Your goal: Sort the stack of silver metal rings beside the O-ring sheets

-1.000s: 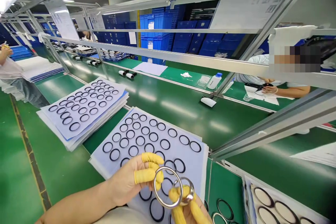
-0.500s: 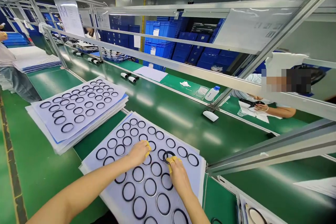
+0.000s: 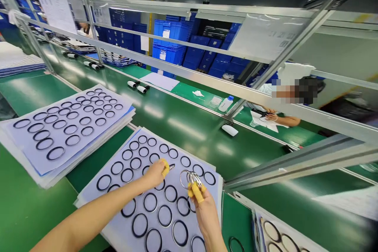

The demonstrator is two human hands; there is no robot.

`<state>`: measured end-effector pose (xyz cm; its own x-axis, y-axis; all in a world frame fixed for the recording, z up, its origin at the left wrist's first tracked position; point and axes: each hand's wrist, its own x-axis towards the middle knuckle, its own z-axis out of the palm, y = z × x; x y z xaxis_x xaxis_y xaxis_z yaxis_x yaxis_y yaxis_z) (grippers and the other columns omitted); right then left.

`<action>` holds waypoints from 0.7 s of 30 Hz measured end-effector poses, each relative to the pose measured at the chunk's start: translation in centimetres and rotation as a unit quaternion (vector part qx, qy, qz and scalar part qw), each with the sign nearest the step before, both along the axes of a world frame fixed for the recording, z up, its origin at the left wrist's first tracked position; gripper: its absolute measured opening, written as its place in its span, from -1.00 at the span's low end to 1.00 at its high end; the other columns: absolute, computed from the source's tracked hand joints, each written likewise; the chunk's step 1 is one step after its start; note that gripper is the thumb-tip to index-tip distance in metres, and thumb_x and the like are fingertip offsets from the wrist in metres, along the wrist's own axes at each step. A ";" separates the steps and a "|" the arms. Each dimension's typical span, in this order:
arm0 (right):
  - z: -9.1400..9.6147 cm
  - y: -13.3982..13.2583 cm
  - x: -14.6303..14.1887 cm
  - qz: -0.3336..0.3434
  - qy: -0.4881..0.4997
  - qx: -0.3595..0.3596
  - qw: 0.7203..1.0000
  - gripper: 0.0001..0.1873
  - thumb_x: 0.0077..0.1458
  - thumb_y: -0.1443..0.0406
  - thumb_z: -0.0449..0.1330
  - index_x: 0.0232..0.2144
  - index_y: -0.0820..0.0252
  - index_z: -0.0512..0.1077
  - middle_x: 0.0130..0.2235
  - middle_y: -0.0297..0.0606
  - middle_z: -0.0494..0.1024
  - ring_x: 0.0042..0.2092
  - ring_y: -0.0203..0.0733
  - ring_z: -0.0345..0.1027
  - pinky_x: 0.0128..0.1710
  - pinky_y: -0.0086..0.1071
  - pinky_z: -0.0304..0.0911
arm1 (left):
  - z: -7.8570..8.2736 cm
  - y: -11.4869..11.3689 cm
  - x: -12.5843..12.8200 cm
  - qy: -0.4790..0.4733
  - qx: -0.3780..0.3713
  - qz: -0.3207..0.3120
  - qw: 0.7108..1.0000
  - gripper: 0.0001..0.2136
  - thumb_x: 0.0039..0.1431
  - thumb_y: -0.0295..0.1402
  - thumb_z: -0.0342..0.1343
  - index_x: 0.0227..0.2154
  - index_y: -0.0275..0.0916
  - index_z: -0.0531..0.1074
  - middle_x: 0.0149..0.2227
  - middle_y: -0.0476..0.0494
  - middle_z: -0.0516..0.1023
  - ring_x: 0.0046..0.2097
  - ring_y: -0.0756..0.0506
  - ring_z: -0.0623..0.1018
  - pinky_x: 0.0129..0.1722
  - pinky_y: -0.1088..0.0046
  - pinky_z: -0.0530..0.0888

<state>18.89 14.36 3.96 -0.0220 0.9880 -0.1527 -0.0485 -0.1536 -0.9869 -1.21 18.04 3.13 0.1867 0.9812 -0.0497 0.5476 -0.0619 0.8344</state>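
Both my hands wear yellow finger covers and are over a stack of white sheets (image 3: pixel 88 201) laid with rows of black-and-silver rings (image 3: pixel 164 215). My left hand (image 3: pixel 158 172) is pinched on a ring (image 3: pixel 172 167), which shows nearly edge-on beyond the fingertips. To its right, my right hand (image 3: pixel 203 206) is closed on several shiny rings (image 3: pixel 190 179) bunched together and raised above the sheet. Its fingers cover the lower part of the bunch.
Another ring-covered sheet stack (image 3: pixel 91 134) lies to the left. A metal frame (image 3: pixel 177 67) crosses ahead, with a slanting post (image 3: pixel 295 161) at right. Beyond are a white bottle (image 3: pixel 226 104), blue crates (image 3: pixel 167 41) and a co-worker's hands (image 3: pixel 270 116). More rings (image 3: pixel 271 231) lie lower right.
My right hand has lifted and turned, so its bunched rings now stand silver side in view. The ring in my left hand has come into sight. The view has swung right.
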 end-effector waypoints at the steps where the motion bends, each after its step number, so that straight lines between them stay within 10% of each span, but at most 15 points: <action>1: 1.2 -1.1 -0.2 -0.011 0.054 -0.019 0.998 -0.61 0.02 -0.05 0.22 -0.43 0.16 0.42 -0.50 -0.36 0.42 -0.52 -0.32 0.17 -0.51 -0.38 0.15 | 1.0 -0.7 -0.4 -0.045 -0.005 0.009 0.999 -0.79 0.31 -0.29 -0.03 -0.17 -0.30 0.41 -0.14 -0.20 0.47 -0.12 -0.12 0.49 -0.08 0.21 0.46; 7: 6.3 -5.9 -2.2 -0.045 0.275 -0.086 0.956 -0.64 -0.07 -0.02 0.32 -0.47 0.13 0.47 -0.44 -0.35 0.50 -0.58 -0.43 0.03 -0.58 -0.46 0.01 | 8.4 -5.8 -3.3 -0.284 -0.069 0.007 0.956 -0.73 0.32 -0.19 -0.12 -0.27 -0.25 0.38 -0.20 -0.17 0.44 -0.22 -0.06 0.46 -0.20 0.38 0.46; 9: 7.1 -6.7 -2.7 -0.044 0.319 -0.101 0.941 -0.69 -0.06 0.02 0.34 -0.45 0.11 0.50 -0.45 -0.35 0.52 -0.59 -0.43 0.05 -0.57 -0.46 0.02 | 10.1 -7.1 -3.9 -0.437 -0.154 0.009 0.886 -0.80 0.23 -0.22 0.08 -0.30 -0.26 0.44 -0.25 -0.14 0.43 -0.26 -0.03 0.43 -0.24 0.45 0.45; 12: 7.8 -7.4 -3.3 -0.027 0.381 -0.117 0.917 -0.77 -0.04 0.11 0.36 -0.45 0.14 0.53 -0.43 -0.32 0.57 -0.58 -0.42 0.13 -0.55 -0.46 0.07 | 11.5 -8.2 -4.3 -0.548 -0.226 0.000 0.805 -0.85 0.15 -0.31 0.20 -0.33 -0.30 0.52 -0.30 -0.13 0.42 -0.31 0.00 0.41 -0.29 0.51 0.43; 21: 8.3 -8.4 -3.8 -0.051 0.440 -0.152 0.883 -0.80 -0.15 0.15 0.44 -0.40 -0.01 0.58 -0.43 -0.36 0.58 -0.57 -0.38 0.16 -0.50 -0.38 0.19 | 13.4 -9.1 -4.7 -0.618 -0.288 -0.029 0.731 -0.82 0.07 -0.33 0.28 -0.34 -0.37 0.57 -0.34 -0.18 0.48 -0.38 0.05 0.45 -0.37 0.60 0.42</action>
<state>15.08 5.94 12.23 -0.1784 0.9079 -0.3793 -0.8054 -0.3562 -0.4738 -5.92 8.95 16.52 0.4780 0.8530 -0.2095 -0.6362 0.5007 0.5870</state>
